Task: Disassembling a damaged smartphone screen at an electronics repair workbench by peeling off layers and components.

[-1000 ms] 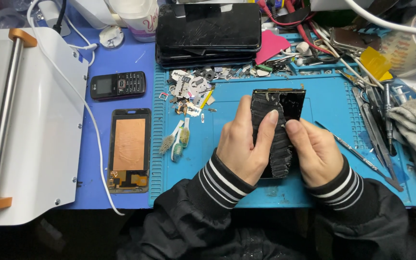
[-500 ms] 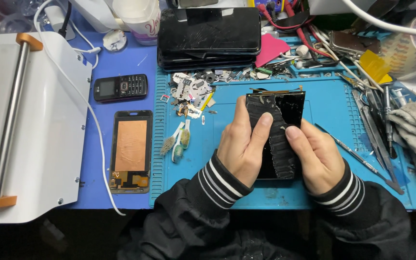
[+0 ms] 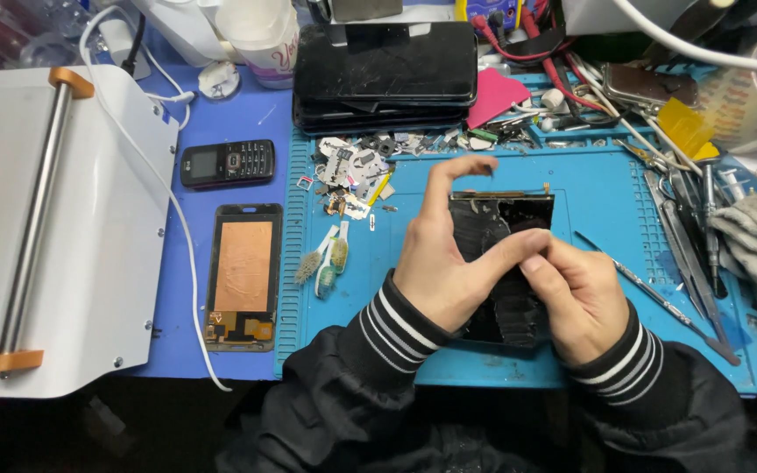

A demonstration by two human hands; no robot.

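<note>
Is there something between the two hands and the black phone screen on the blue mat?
Nothing visible. The left hand and the right hand both rest directly on the black phone screen, pinching at its middle.

so the panel (image 3: 501,263) pinched between both hands is glossy black; cuffs (image 3: 400,324) below the grip are black with white stripes; mat (image 3: 606,201) under it is bright blue; left of the grip, a copper-backed screen (image 3: 243,267); farther left a white machine (image 3: 89,219) with orange end caps
</note>
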